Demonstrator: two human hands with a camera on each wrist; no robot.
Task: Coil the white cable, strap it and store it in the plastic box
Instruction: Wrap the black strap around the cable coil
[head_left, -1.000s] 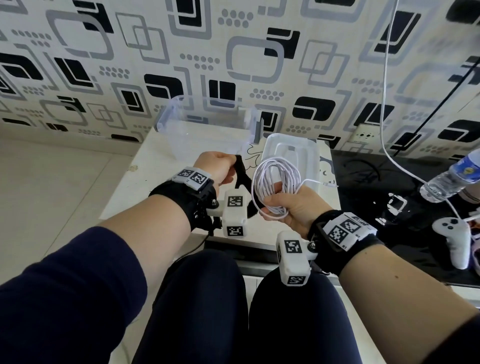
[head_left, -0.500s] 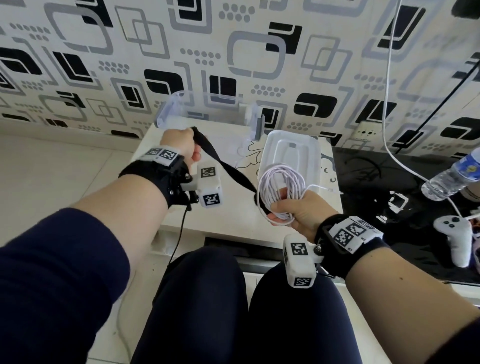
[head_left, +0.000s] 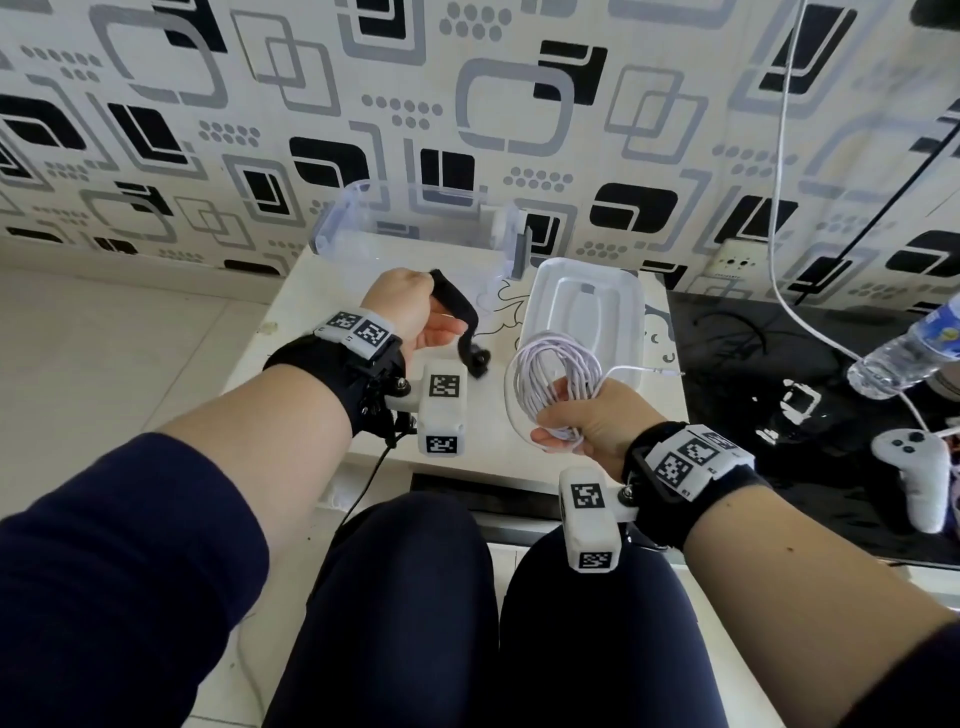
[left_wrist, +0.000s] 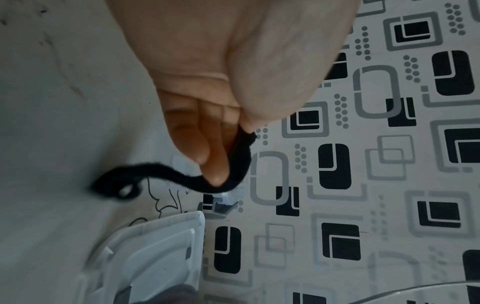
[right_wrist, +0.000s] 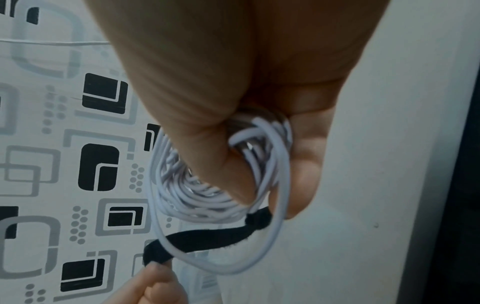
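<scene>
My right hand (head_left: 576, 415) grips the coiled white cable (head_left: 550, 374) above the front of the small white table (head_left: 311, 322); one plug end (head_left: 670, 372) sticks out to the right. My left hand (head_left: 431, 312) is raised left of the coil and pinches the top of a black strap (head_left: 460, 312) between thumb and fingers. The strap (left_wrist: 168, 176) hangs loose with a curled lower end. In the right wrist view the strap (right_wrist: 207, 236) runs behind the outer loop of the cable (right_wrist: 182, 197); I cannot tell whether they touch. The clear plastic box (head_left: 358, 228) stands open at the table's back.
The box's white lid (head_left: 631, 312) lies upside down right of the box, just behind the coil. A black glass surface (head_left: 753, 374) to the right carries a water bottle (head_left: 904, 353) and a white controller (head_left: 914, 467). Another white wire (head_left: 779, 208) hangs down the patterned wall.
The left hand first pulled the strap taut up and left from the coil, then came back right. The strap is now slack, its lower end off the coil. The right hand barely moved.
</scene>
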